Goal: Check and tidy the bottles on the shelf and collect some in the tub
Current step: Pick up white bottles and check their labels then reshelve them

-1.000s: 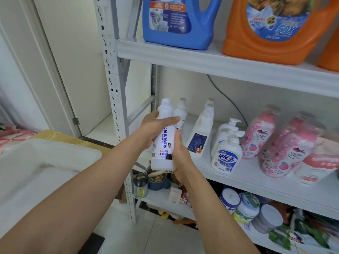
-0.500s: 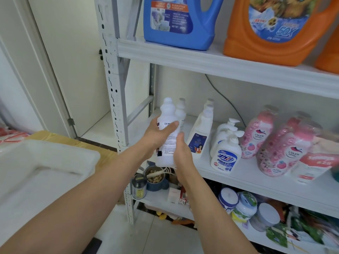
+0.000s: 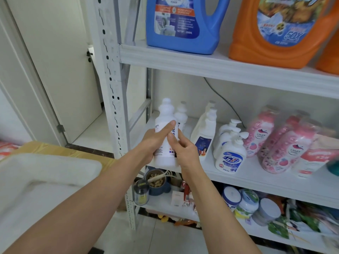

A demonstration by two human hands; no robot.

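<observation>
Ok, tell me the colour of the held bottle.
The bottle is white; head view shows it best.

Shelf post (image 3: 110, 99) blocks left — pump bottles (image 3: 230, 153) crowd right.

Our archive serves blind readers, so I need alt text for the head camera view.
A left hand and a right hand hold a white bottle upright before a white shelf stocked with pump bottles, pink bottles and, above, a blue jug and an orange jug. A white tub sits at lower left.
</observation>
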